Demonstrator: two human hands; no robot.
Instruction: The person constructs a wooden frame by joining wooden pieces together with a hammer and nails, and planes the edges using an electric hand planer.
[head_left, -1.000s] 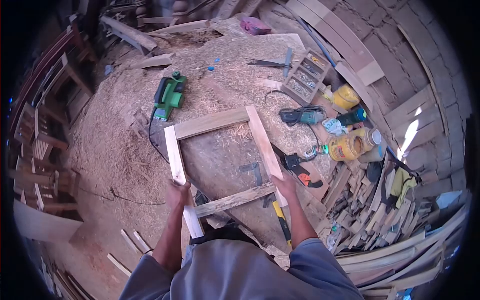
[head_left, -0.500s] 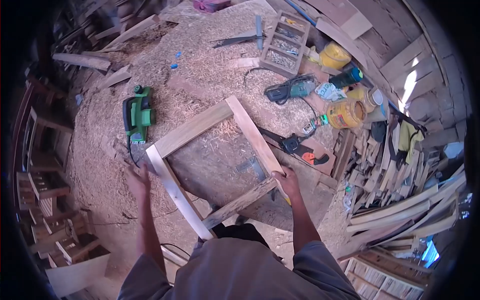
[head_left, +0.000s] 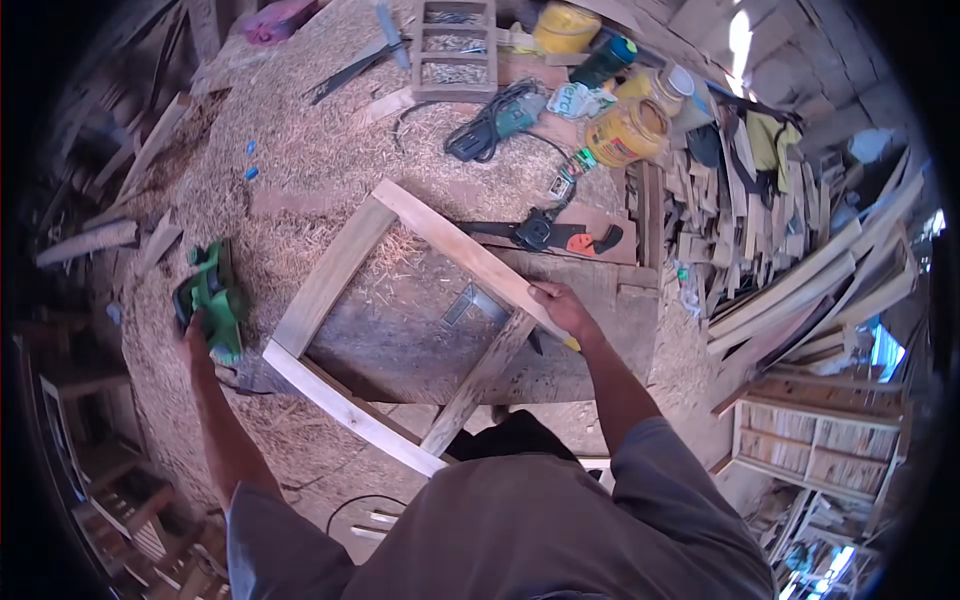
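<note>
The left hand (head_left: 195, 328) had left the wooden frame (head_left: 465, 250) for the green planer (head_left: 218, 300) at left; whether its fingers gripped, I could not tell; the right hand (head_left: 563, 309) alone pinched the frame's right side, over the workbench's (head_left: 622, 310) near middle.

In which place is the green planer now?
In the head view, the green planer is on the left side, at the left hand and left of the wooden frame.
</note>
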